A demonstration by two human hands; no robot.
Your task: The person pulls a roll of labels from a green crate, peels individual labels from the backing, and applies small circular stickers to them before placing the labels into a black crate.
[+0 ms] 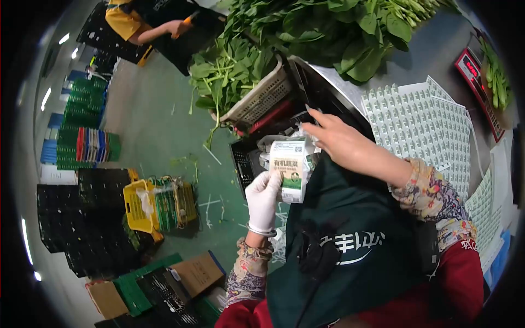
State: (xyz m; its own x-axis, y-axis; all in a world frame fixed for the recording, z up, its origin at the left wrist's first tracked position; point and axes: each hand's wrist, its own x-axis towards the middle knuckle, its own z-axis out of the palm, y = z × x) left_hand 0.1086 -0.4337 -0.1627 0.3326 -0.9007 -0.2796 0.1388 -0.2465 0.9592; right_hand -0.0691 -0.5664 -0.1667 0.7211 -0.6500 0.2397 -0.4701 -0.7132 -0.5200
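My left hand, in a white glove, grips a clear plastic bag with a white and green printed label, held upright in front of my dark green apron. My bare right hand reaches across from the right and touches the top of the same bag, with the fingers at its gathered upper edge. Greens show through the bag beside the label. Both forearms wear floral sleeve covers.
A white basket of leafy greens stands just beyond my hands. A big heap of greens covers the table. Sheets of labels and a red scale lie right. Another person works at top left. Crates and boxes stand on the floor.
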